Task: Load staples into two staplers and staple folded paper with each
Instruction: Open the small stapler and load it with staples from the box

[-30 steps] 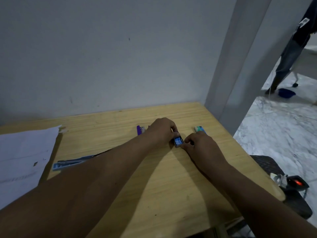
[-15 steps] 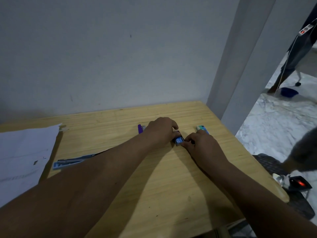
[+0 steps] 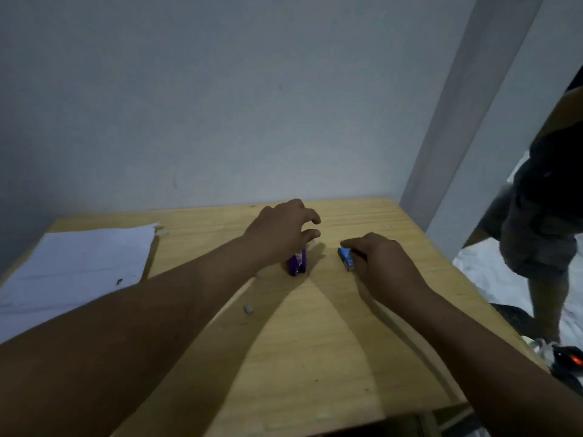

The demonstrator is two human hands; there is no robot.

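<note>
Two hands: the left hand (image 3: 280, 228) hovers loose-fingered over the purple stapler (image 3: 297, 263), the right hand (image 3: 383, 263) grasping the blue box (image 3: 345, 258).

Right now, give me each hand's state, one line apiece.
Left hand: open, fingers loosely spread above the purple stapler, holding nothing.
Right hand: fingers curled on the small blue box, holding it against the table.

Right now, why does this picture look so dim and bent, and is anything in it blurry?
Head view: dim, bluish light; both arms cast long shadows across the table. The wide lens bows the pillar and the table's edges. The left hand and the passer-by look soft, the small blue box too blurred to read.
</note>
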